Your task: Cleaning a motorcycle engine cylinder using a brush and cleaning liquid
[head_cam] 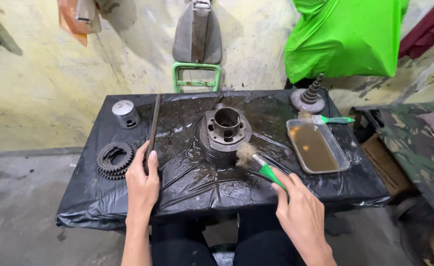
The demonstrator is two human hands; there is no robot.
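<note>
1. I see the table (pixel 187 187), draped in wet black plastic sheet.
2. The finned engine cylinder (pixel 225 132) stands upright at its middle.
3. A shallow tray (pixel 344 165) of brown liquid sits to the right of the cylinder.
4. My left hand (pixel 142 184) lies flat, fingers together, touching the near end of a long thin file (pixel 153 129).
5. My right hand (pixel 300 214) is clamped on a green-handled brush (pixel 259 165), bristles at the cylinder's fins.
6. Stacked gears (pixel 114 160) lie left, a piston (pixel 125 113) beyond them.

stained yellow wall (pixel 54 74), grey concrete floor (pixel 20 207)
</note>
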